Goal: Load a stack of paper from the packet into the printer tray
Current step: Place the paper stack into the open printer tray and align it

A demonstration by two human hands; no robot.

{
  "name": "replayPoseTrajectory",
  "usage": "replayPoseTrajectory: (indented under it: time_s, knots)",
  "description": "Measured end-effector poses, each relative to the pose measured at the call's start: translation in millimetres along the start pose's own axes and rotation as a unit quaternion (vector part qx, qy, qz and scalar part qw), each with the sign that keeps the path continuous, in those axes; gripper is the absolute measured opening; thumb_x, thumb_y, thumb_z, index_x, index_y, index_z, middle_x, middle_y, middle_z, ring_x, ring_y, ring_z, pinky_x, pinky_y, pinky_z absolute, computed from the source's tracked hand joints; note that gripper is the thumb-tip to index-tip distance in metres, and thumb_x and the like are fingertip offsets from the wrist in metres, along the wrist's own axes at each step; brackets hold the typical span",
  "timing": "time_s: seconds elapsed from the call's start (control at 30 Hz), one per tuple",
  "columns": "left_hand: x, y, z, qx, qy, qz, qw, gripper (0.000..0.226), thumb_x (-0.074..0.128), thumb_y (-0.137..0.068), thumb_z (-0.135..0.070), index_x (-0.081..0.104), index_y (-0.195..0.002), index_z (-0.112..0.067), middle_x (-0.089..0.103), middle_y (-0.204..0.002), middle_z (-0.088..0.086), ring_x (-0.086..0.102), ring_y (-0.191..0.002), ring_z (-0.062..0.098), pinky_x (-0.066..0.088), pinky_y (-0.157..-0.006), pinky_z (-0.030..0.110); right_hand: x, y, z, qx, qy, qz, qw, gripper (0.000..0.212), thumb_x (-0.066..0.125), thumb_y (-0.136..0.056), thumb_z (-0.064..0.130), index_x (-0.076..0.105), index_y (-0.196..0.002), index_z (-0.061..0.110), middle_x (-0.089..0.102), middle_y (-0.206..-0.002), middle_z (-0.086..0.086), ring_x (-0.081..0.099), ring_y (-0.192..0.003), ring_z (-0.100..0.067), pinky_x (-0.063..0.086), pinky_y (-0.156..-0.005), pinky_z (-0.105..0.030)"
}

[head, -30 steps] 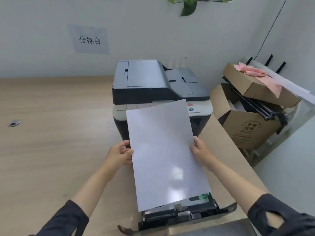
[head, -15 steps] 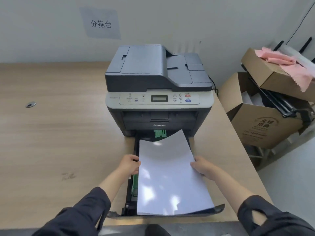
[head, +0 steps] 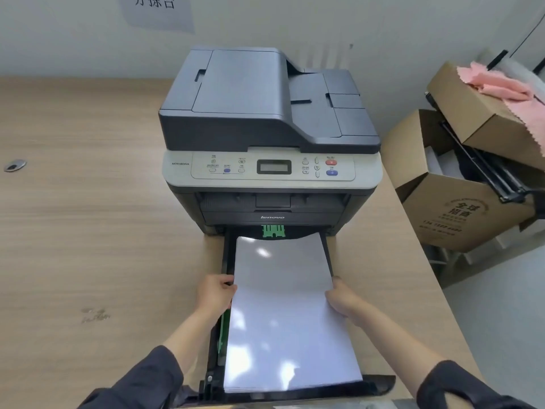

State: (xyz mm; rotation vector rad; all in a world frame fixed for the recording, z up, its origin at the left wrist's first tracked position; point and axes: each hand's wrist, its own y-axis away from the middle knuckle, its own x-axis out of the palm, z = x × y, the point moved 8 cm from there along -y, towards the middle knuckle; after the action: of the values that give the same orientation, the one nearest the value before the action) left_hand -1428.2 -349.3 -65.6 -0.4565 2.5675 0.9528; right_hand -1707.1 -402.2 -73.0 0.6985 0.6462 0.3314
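The paper point(head: 283, 314) is now lying down in the pulled-out tray point(head: 225, 255), where half a second ago it was still tilted above it, so loading is looking nearly done. The left hand point(head: 215, 293) and right hand point(head: 343, 299) are gripping its side edges, squeezed against the tray walls; the desk point(head: 88, 231) is lying open on both sides

printer point(head: 269, 137): "lenovo", "M7615DNA" | wall sign point(head: 156, 10): "分拣台" | cardboard box point(head: 460, 214): "全球招商"
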Motion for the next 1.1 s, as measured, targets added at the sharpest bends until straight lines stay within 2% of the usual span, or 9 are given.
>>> replayPoseTrajectory:
  time_s: [0.07, 0.17, 0.37, 0.53, 0.73, 0.83, 0.93, 1.03, 1.1]
  knots:
    - [-2, 4, -2, 0.027, 0.009, -0.010, 1.000, 0.032, 0.058, -0.088, -0.005, 0.061, -0.120, -0.006, 0.063, -0.071, 0.006, 0.057, -0.067, 0.020, 0.050, -0.075, 0.030, 0, 5, 3, -0.034, -0.026, -0.018, 0.999, 0.037, 0.031, -0.089, -0.004, 0.047, -0.116, 0.015, 0.053, -0.095, 0.004, 0.052, -0.086, -0.013, 0.041, -0.067, -0.019]
    - [-6, 6, -6, 0.046, 0.030, -0.018, 0.998, 0.031, 0.057, -0.088, -0.005, 0.063, -0.118, -0.009, 0.070, -0.082, 0.013, 0.061, -0.070, 0.022, 0.048, -0.073, 0.028, 1, 7, 2, -0.049, -0.049, -0.019, 0.997, 0.043, 0.031, -0.090, -0.004, 0.043, -0.128, 0.013, 0.053, -0.111, 0.000, 0.050, -0.099, -0.016, 0.037, -0.084, -0.023]
    - [-13, -3, -19, 0.046, 0.022, -0.023, 0.998, 0.032, 0.054, -0.090, -0.005, 0.062, -0.120, -0.007, 0.072, -0.099, 0.018, 0.066, -0.090, 0.033, 0.054, -0.089, 0.040, -2, -8, 26, -0.048, -0.012, -0.020, 0.999, 0.046, 0.028, -0.090, -0.008, 0.040, -0.133, 0.003, 0.052, -0.132, -0.015, 0.051, -0.114, -0.027, 0.039, -0.085, -0.023]
    - [-10, -16, -37, 0.083, -0.062, -0.032, 0.994, 0.033, 0.053, -0.090, -0.004, 0.060, -0.122, -0.006, 0.072, -0.092, 0.018, 0.062, -0.081, 0.025, 0.043, -0.070, 0.021, 2, -22, 41, -0.007, 0.084, -0.047, 0.995, 0.044, 0.032, -0.092, -0.005, 0.028, -0.136, -0.003, 0.045, -0.137, -0.020, 0.046, -0.124, -0.033, 0.043, -0.097, -0.031]
    - [-5, -21, -34, 0.097, -0.127, -0.028, 0.987, 0.029, 0.053, -0.088, -0.001, 0.062, -0.116, -0.003, 0.072, -0.098, 0.018, 0.066, -0.088, 0.031, 0.050, -0.073, 0.027, 9, -25, 33, 0.023, 0.182, -0.083, 0.980, 0.040, 0.039, -0.093, -0.004, 0.031, -0.132, -0.004, 0.050, -0.134, -0.019, 0.053, -0.119, -0.030, 0.047, -0.093, -0.028]
    - [2, -21, -39, 0.125, -0.169, -0.006, 0.978, 0.023, 0.046, -0.088, 0.004, 0.064, -0.098, -0.006, 0.062, -0.074, 0.002, 0.059, -0.075, 0.024, 0.045, -0.061, 0.023, 6, -25, 37, 0.022, 0.228, -0.099, 0.968, 0.035, 0.041, -0.091, -0.002, 0.038, -0.127, -0.005, 0.054, -0.130, -0.020, 0.056, -0.116, -0.031, 0.048, -0.089, -0.029]
    - [12, -23, -41, 0.129, -0.288, 0.033, 0.948, 0.021, 0.040, -0.085, 0.009, 0.047, -0.073, -0.006, 0.047, -0.072, 0.007, 0.046, -0.070, 0.021, 0.035, -0.060, 0.027, 2, -23, 43, 0.012, 0.289, -0.107, 0.951, 0.031, 0.043, -0.090, -0.003, 0.042, -0.121, -0.005, 0.056, -0.125, -0.021, 0.057, -0.112, -0.032, 0.050, -0.086, -0.030]
    - [18, -24, -46, 0.130, -0.398, 0.057, 0.906, 0.039, 0.042, -0.086, 0.009, 0.028, -0.060, -0.015, 0.032, -0.067, -0.001, 0.044, -0.078, 0.019, 0.035, -0.064, 0.026, 1, -22, 48, 0.001, 0.361, -0.095, 0.928, 0.030, 0.046, -0.092, 0.003, 0.043, -0.122, -0.002, 0.056, -0.125, -0.018, 0.058, -0.111, -0.029, 0.050, -0.086, -0.029]
    - [23, -27, -53, 0.137, -0.450, 0.066, 0.880, 0.027, 0.045, -0.088, 0.007, 0.043, -0.070, -0.013, 0.041, -0.075, 0.000, 0.047, -0.083, 0.017, 0.036, -0.067, 0.023, -2, -23, 53, -0.010, 0.397, -0.091, 0.913, 0.027, 0.048, -0.094, 0.010, 0.047, -0.119, 0.001, 0.055, -0.125, -0.016, 0.057, -0.111, -0.028, 0.049, -0.086, -0.028]
